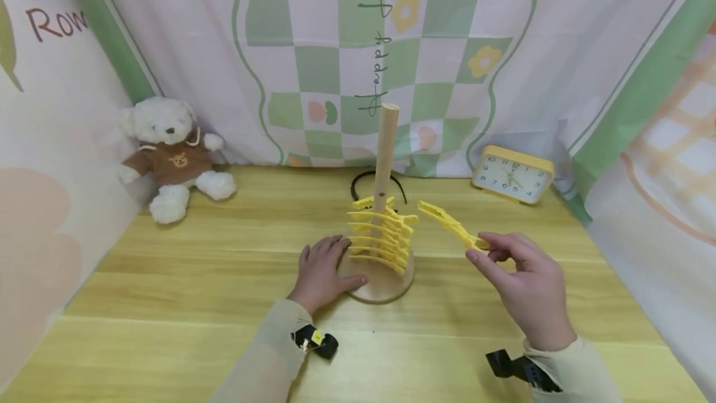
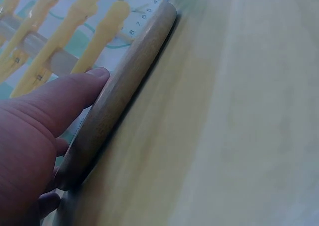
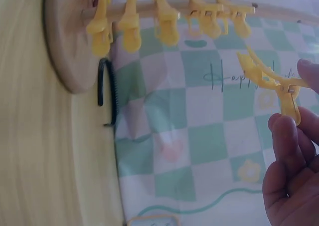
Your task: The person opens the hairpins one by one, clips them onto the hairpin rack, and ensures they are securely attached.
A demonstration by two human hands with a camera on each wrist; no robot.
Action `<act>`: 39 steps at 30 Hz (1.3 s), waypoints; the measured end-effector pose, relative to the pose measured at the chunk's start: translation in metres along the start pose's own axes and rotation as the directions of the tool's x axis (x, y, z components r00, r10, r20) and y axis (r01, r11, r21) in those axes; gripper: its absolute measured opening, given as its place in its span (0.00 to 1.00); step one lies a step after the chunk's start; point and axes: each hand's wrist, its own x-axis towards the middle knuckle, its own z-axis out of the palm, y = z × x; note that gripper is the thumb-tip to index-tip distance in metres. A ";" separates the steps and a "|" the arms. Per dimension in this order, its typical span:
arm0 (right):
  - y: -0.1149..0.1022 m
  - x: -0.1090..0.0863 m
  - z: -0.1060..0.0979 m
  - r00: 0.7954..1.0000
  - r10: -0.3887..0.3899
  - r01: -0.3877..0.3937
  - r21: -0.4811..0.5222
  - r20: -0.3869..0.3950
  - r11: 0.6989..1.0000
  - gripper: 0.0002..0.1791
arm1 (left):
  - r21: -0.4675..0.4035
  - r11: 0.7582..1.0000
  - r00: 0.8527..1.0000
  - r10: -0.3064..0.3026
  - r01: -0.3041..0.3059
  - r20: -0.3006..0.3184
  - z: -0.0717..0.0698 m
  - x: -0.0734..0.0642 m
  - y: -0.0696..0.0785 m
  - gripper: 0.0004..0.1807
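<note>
Between thumb and fingertips, my right hand [image 1: 528, 288] pinches a yellow alligator-style clip [image 3: 286, 89] by its handle end. The clip points up and left toward a wooden post [image 1: 386, 148], its jaws parted and apart from the post. Several matching yellow clips [image 3: 130, 31] are fastened one above another around the lower part of the post. My left hand [image 1: 320, 275] rests at the left of the round wooden base [image 1: 380, 290], fingers spread along its side. In the left wrist view the left thumb [image 2: 82, 89] presses on the base's upper face near the edge.
Behind the post lies a black headband [image 3: 114, 94] on the wooden table [image 1: 184, 285]. A white teddy bear in a brown top [image 1: 176, 160] sits at the back left. A yellow-framed clock [image 1: 511, 174] stands at the back right, before a checkered curtain [image 1: 313, 11].
</note>
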 end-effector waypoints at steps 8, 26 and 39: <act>-0.019 0.008 0.012 0.991 -0.129 0.128 0.018 0.024 0.992 0.17 | -0.001 1.000 1.000 0.002 -0.002 -0.015 0.002 0.001 -0.003 0.49; -0.038 0.030 0.030 0.966 -0.238 0.243 -0.040 0.099 0.969 0.15 | 0.010 1.000 1.000 0.008 -0.008 -0.015 0.001 -0.001 -0.005 0.49; -0.049 0.041 0.039 0.966 -0.230 0.235 -0.027 0.121 0.972 0.15 | 0.044 0.999 1.000 0.022 -0.021 -0.006 -0.002 -0.001 0.002 0.48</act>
